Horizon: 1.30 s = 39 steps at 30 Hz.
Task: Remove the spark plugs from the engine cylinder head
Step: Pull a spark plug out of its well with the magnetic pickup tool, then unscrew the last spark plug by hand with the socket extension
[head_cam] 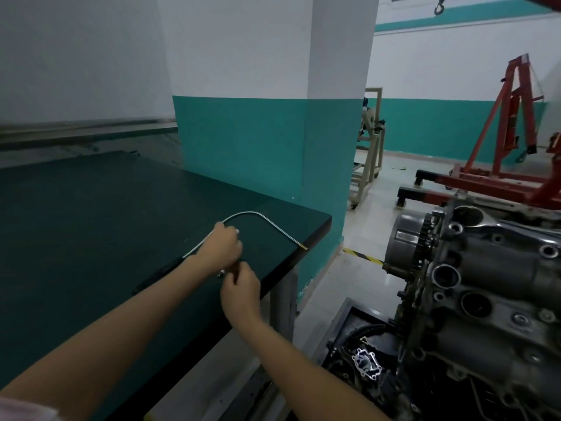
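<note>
While both bare forearms reach forward from the lower edge of the head view, the two hands meet over the near right corner of a dark green workbench (91, 226). The left hand (221, 247) is palm-down, its fingers curled around a thin, bendable metal rod (252, 213). This rod rises from a black handle (158, 276) lying on the bench, arches up and over past the hand, then slopes down to a small brass-coloured tip (303, 247) close to the bench's right edge. The right hand (241, 287) sits just below and beside the left, knuckles up, with thumb and fingers pinching a small metal part (221, 272) that peeks out between the two hands; it is too small and too hidden to say whether it is a spark plug.

To the right, well apart from the hands, stands a grey metal engine (485, 299), its top face showing a row of round dark wells. Toothed gears (425, 247) sit at its near end. Beneath the engine is a black tray (346, 323) with dark parts and a pale, flat gasket (365, 363) in it.

Behind the bench stands a square pillar (273, 132), white above and teal below. Farther back on the shiny floor is a red engine hoist (510, 132), a beige frame on wheels (368, 147), and a metal hook (438, 6) hanging at the top.
</note>
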Tool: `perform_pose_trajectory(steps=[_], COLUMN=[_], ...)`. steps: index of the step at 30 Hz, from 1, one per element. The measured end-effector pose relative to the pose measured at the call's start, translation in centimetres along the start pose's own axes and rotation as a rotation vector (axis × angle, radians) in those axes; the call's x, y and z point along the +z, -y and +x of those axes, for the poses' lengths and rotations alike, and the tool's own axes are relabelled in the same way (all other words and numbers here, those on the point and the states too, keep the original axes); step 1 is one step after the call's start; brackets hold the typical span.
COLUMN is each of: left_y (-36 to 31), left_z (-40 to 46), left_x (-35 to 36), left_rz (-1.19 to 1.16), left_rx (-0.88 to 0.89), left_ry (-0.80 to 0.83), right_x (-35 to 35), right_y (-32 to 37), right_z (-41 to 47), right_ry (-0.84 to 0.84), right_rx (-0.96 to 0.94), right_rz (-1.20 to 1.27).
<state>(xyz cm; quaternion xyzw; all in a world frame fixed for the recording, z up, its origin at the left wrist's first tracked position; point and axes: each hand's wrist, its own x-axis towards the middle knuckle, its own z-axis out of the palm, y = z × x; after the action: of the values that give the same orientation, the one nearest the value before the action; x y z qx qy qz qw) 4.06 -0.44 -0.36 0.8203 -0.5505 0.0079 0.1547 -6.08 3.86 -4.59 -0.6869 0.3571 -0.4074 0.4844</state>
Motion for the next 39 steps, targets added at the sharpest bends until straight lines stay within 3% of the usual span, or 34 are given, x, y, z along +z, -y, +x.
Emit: perform_pose_trajectory(steps=[6,12,15,18,20,22,25,29,34,39], left_y=[-1.8,-0.8,-1.3,-4.3,-8.4,-13.6,-21.8,-30.4,-35.1,-35.4], left_z=[-0.1,-1.1,-1.8,-2.1,-2.3,-2.9,-4.9,-7.9,-9.3,-9.5], left_x=[3.0,4.5,3.6,0.9,-1.3,-3.3,-5.6,-6.6,-5.1,-5.1], left_rz=[0.093,0.302,0.204,0.003,-0.264,-0.477,-0.632,-0.508,-0.179,-0.197], left_rx=[0.056,0.054,0.084,0.097,0.171,0.253,0.435,0.813,0.913,0.903], left_ry=[0.011,-0.171,-0.25,-0.263,-0.301,-0.372,-0.396,-0.279,-0.041,-0.081], right_x=[-3.2,-5.8,-7.8,-11.5,-15.4,-20.5,-28.9,-37.6,-42.9,-44.8], right_y=[-2.0,-0.8,1.5,5.8,8.9,11.4,13.6,13.4,11.7,12.3], right_z=[0.5,1.1,1.3,0.6,-0.2,-1.1,-2.6,-5.8,-7.1,-5.4], right_ry=[0.0,0.028,0.054,-0.026,-0.144,-0.291,-0.452,-0.437,-0.312,-0.055], right_rx=[0.12,0.15,0.055,-0.188,-0.363,-0.441,-0.297,0.07,0.169,0.295], right_rz=[-0.118,-0.161,-0.175,-0.255,-0.404,-0.709,-1.2,-1.495,-1.498,-1.285])
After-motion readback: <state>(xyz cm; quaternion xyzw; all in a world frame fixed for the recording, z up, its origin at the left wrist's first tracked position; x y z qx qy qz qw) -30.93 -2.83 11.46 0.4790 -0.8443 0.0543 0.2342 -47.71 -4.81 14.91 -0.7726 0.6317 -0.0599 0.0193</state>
